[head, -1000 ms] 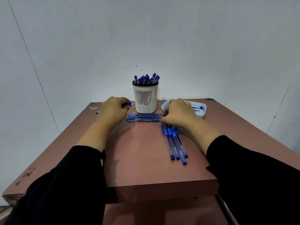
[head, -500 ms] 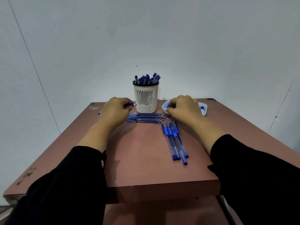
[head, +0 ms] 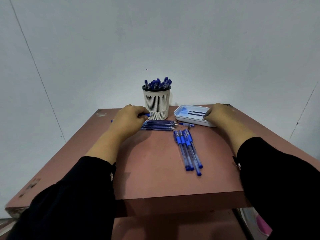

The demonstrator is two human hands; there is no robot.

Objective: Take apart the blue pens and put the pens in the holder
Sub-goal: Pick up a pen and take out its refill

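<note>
Upright, the slotted white holder brims with blue pens.

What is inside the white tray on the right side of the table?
In the white tray lie two thin dark refills and some small blue parts. The right hand covers the tray's right end, so anything there is hidden.

Long black sleeves on both arms, small silver button at each cuff; left hand, right hand bare.
</note>
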